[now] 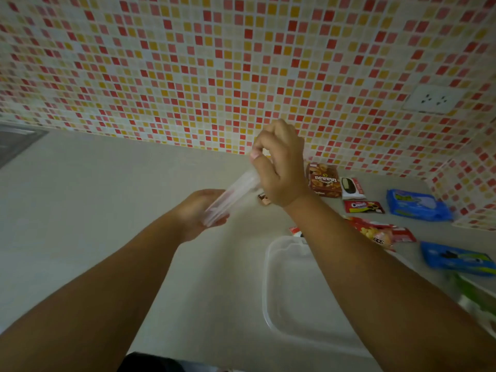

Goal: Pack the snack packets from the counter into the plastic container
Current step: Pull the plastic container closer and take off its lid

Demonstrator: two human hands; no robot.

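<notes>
Both hands hold the clear lid edge-on: right hand [279, 162] pinching its far end, left hand [200, 213] cupping the near. Plastic container [268, 277] sits open below the right forearm; snack packets [323, 181] lie rightward on the counter [107, 197].

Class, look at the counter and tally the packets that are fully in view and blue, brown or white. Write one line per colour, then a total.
blue packets: 2
brown packet: 1
white packet: 1
Total: 4
</notes>
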